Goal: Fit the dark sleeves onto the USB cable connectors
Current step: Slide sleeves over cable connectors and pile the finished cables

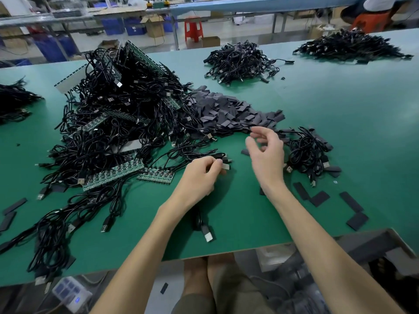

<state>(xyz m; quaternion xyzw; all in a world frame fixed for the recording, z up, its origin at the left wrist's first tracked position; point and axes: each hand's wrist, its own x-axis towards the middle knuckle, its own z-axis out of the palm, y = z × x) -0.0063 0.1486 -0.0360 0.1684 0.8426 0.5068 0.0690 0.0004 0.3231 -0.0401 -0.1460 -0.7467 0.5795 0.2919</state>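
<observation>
My left hand [199, 175] pinches a black USB cable [204, 155] near its metal connector [225, 166], which sticks out to the right of my fingertips. My right hand [266, 152] hovers above the table with its fingers spread and nothing in them, just in front of the heap of flat dark sleeves [229, 112]. One loose sleeve [245, 152] lies beside my right hand. Another cable end with a connector [207, 234] rests near the table's front edge, below my left wrist.
A big tangle of black cables with green circuit strips [113, 114] fills the left of the green table [340, 109]. A small cable bundle [308, 152] lies right of my right hand. Loose sleeves [317, 198] lie at the front right. More cable piles [240, 62] sit farther back.
</observation>
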